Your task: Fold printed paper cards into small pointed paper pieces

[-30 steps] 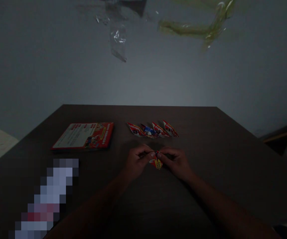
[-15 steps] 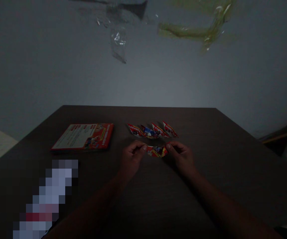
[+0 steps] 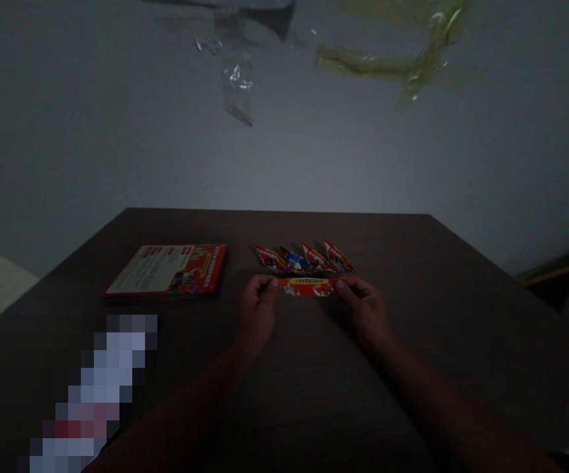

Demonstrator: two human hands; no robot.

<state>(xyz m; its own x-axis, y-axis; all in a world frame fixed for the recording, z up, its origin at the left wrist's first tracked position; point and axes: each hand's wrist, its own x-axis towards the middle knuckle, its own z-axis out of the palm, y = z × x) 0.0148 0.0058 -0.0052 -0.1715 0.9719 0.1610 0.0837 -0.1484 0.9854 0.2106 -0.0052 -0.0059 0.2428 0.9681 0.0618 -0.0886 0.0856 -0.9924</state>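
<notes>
a pale wall (image 3: 284, 151) fills the back of the view, and the dark table (image 3: 456, 302) runs up to it. on the wall, high to the right, yellowish tape (image 3: 368, 60) is stuck in a crooked band. at the lower left a long pale shape (image 3: 110, 368) is pixelated, so what it is i cannot tell. beyond it, on the table's left, lies a flat stack (image 3: 151, 272) with a printed white and red top. right of the stack sits a row (image 3: 295, 261) of small printed pieces, three red and one blue, all slanting the same way; they seem to touch, though the dim light makes that hard to be sure of.

the left hand (image 3: 259, 305) and the right hand (image 3: 364, 307) face each other just on the near side of the row, with the red strip (image 3: 309, 288) between them. its long axis runs left to right, roughly along the table's far edge, and neither hand is clearly nearer to its middle. each hand is closed to a pinch, thumb against fingers, on its own end of the strip. the fingers underneath are hidden, and whether the strip touches the table i cannot tell.
</notes>
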